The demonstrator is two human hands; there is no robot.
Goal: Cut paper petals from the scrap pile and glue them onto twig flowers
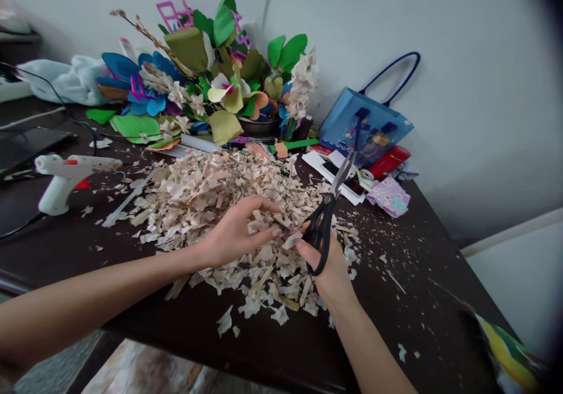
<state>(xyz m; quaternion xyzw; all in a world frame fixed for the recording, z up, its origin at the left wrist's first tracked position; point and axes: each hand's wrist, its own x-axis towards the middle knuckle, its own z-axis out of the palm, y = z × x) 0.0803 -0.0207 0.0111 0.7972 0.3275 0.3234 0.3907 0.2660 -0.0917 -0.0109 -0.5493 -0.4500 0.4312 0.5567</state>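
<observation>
My right hand (329,268) grips a pair of scissors (326,221) by the black handles, with the metal blades pointing up and away. A small pale flake (291,241) sits at the tip of my right thumb, seemingly pinched there. Over a heap of dry, pale, papery scraps (206,189), my left hand (240,230) is held with thumb and forefinger apart. Its thumb tip is close to the flake; whether they touch I cannot tell. The other left fingers are partly hidden.
On the dark table (396,323), a white glue gun (61,180) lies left, with a clear stick (129,199) beside the heap. Colourful felt flowers and leaves (224,71) stand behind. A blue bag (360,124), a phone (338,174) and a floral pouch (389,196) are at right.
</observation>
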